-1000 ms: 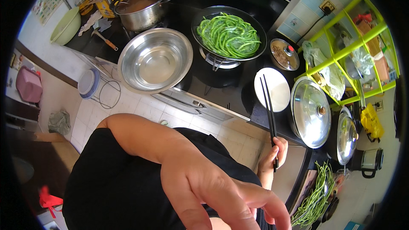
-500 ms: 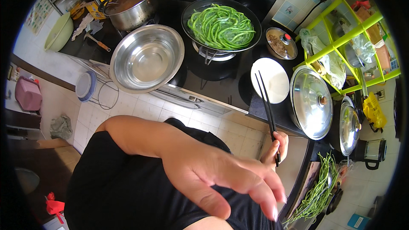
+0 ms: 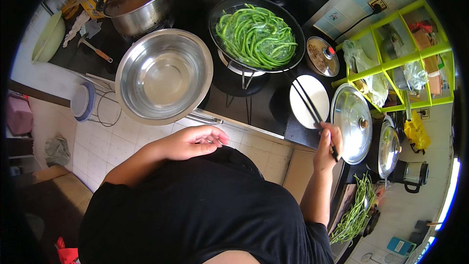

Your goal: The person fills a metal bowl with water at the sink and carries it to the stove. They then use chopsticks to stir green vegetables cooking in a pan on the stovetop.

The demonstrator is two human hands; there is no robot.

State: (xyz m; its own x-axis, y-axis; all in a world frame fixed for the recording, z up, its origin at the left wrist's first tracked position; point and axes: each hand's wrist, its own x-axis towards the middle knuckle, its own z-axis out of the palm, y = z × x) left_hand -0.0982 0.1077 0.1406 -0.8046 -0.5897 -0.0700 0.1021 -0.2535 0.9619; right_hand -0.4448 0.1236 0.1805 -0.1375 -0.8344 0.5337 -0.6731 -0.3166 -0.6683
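My right hand (image 3: 327,146) is closed round a pair of black chopsticks (image 3: 307,100), which slant up and left across a white bowl (image 3: 320,115). The tips end over the bowl, near the handle side of a dark pan (image 3: 215,34). In that pan, long green beans (image 3: 256,36) lie coiled in bubbling liquid on the stove. My left hand (image 3: 198,142) hangs in front of my body with fingers loosely bent and nothing in them. Just beyond it is a wide steel basin (image 3: 127,95), standing at the counter's front edge.
At the back left stands a lidded steel pot (image 3: 139,14). Right of the pan are a small glass-lidded pot (image 3: 322,58) and a large steel lid (image 3: 351,124). A green rack (image 3: 391,68) and raw long beans (image 3: 356,215) are farther right. A hammer-like tool (image 3: 97,51) lies left.
My left hand has swung back from across my body to the left, near the basin. My right hand has moved slightly up and right with the chopsticks.
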